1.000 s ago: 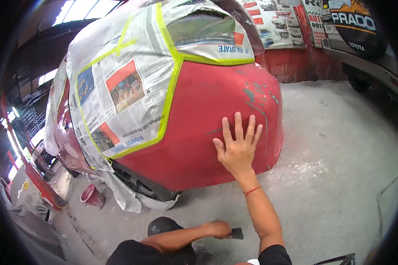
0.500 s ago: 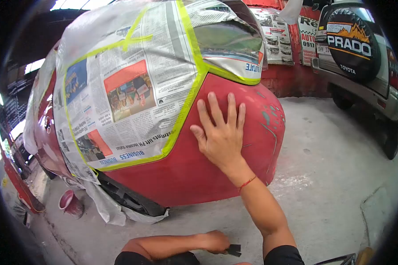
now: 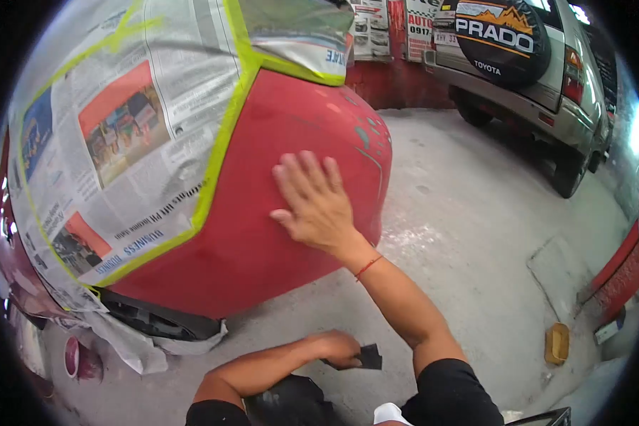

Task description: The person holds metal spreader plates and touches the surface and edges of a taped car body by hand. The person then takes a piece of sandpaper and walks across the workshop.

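My right hand (image 3: 316, 206) lies with its fingers spread on the red bumper (image 3: 263, 263), and a red string circles its wrist. Low in the view, my left hand (image 3: 339, 349) is closed on a dark flat piece (image 3: 370, 356) that sticks out past the fingers. Newspaper (image 3: 184, 135) edged with yellow-green tape (image 3: 224, 145) covers the car body beside the bumper. Greenish patches (image 3: 363, 137) and scratches mark the bumper's far corner.
A parked vehicle (image 3: 508, 92) with a covered spare wheel stands at the upper right. A pink-stained bucket (image 3: 84, 361) is at the lower left, near the wheel. On the right floor sits a yellowish container (image 3: 557, 343), close to a red object (image 3: 615, 273).
The view has swung right and down, showing more floor on the right. My right hand has moved lower on the bumper. More of the dark piece in my left hand shows.
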